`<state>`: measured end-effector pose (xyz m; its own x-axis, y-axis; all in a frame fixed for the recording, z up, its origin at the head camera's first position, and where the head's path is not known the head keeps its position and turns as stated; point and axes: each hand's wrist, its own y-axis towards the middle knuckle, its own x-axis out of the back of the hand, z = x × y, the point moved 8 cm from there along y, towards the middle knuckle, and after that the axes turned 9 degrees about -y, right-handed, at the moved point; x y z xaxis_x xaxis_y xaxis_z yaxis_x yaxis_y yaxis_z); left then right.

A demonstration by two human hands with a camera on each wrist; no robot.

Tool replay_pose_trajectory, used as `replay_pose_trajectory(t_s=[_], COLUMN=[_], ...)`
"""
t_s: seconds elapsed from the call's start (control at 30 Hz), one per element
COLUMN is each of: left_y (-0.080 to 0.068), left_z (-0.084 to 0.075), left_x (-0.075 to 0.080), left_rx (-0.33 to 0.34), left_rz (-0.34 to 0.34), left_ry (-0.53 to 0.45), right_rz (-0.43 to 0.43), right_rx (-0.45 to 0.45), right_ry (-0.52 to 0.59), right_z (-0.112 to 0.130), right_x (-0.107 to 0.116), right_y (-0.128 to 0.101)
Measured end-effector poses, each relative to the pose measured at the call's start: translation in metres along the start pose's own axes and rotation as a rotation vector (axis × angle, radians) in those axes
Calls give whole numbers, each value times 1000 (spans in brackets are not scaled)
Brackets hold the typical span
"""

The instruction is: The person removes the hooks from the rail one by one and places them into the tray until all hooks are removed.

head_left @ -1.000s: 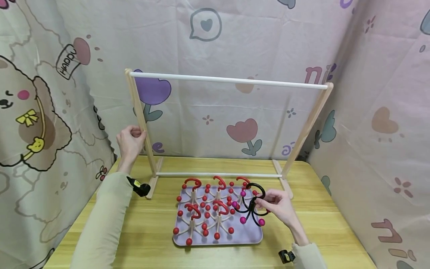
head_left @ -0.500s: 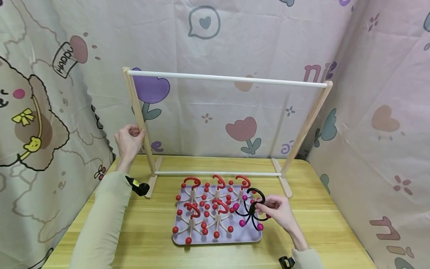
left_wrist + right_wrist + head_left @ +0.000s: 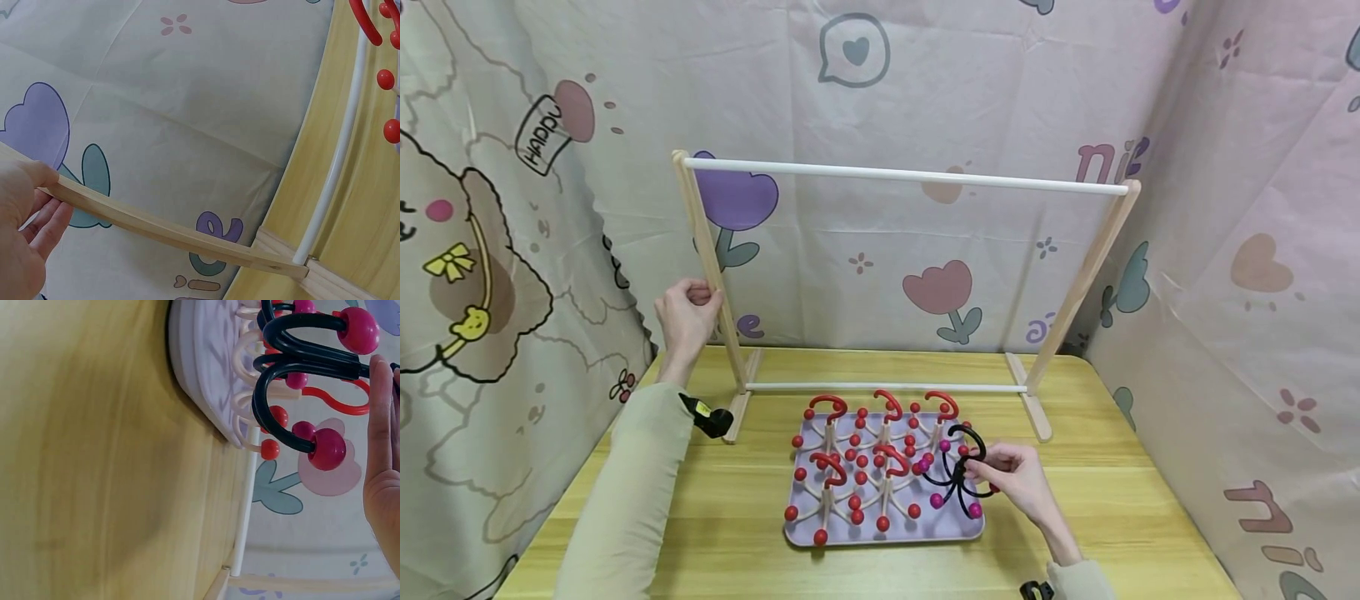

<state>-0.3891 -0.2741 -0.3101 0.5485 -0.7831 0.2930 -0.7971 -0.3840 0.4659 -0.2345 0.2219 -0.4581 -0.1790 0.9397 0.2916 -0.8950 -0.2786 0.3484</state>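
Observation:
My left hand [image 3: 687,321] pinches the left wooden post [image 3: 144,222] of a rack, thumb on one side and fingertips on the other. Between thumb and fingers, my right hand [image 3: 1015,483] holds a black hook piece [image 3: 957,475] by its stem. This piece has a curled top and several bent legs tipped with magenta balls [image 3: 327,449]. It is upright over the right front part of a lilac tray [image 3: 917,532]. Several pale pieces with red hooks [image 3: 829,471] and red ball tips stand on that tray, close to the black one's left and behind it.
The rack's white top bar [image 3: 910,176] spans behind the tray, and a lower white bar [image 3: 880,387] runs near the table. A right post [image 3: 1082,283] stands on a wooden foot. Printed curtains [image 3: 850,108] surround the wooden table [image 3: 715,517].
My right hand has lowered the black hook piece a little and shifted it slightly left, over the tray. The left hand stays on the post.

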Motion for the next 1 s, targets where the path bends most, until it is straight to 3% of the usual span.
replay_pose_trajectory(t_s=[1.0], left_y=[1], left_z=[0], left_x=[0], left_rx=[0], left_rz=[3], left_ry=[1], right_rz=[-7], right_rx=[-91], right_ry=[-53], right_z=[-13], right_x=[-4], right_y=[-7])
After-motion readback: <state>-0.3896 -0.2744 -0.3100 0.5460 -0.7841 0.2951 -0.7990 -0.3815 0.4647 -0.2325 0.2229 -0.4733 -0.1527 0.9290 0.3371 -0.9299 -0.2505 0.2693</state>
